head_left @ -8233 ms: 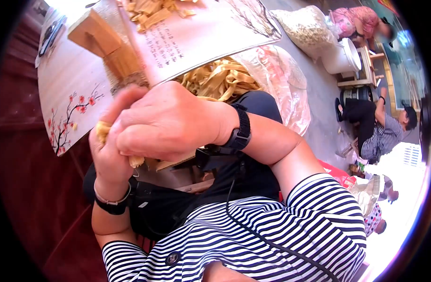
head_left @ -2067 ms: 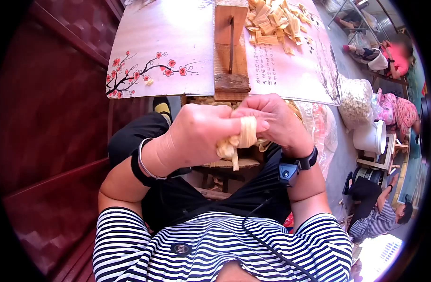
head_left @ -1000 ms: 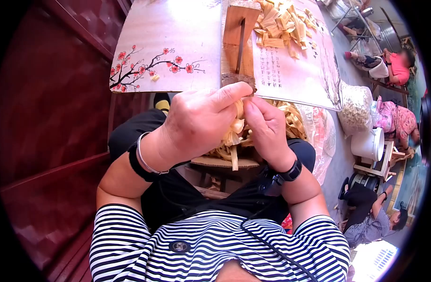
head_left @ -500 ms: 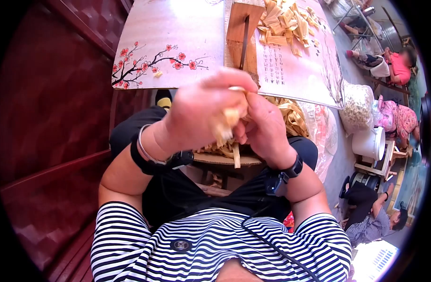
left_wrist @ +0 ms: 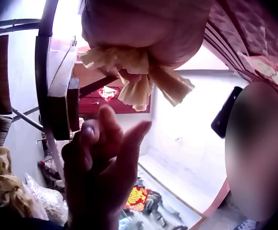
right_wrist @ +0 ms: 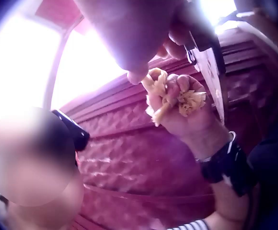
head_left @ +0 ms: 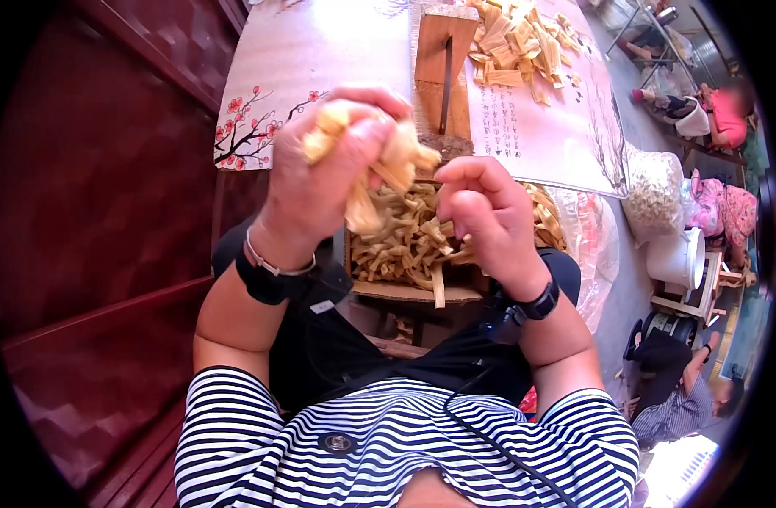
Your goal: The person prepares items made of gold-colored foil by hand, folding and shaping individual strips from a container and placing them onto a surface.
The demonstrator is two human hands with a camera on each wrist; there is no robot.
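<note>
- The desk (head_left: 320, 51) is being occupied: slotted wooden block (head_left: 443, 59) at its near edge, cut pieces (head_left: 523, 42) beyond.
- A cardboard box (head_left: 413, 294) of loose strips (head_left: 405, 241) is being kept under the desk's near edge, handy.
- The left hand (head_left: 312, 195) is being clenched round a bundle of strips (head_left: 388, 161) above the box, likely against slipping.
- The right hand (head_left: 490, 220) is being held empty, loosely curled.
</note>
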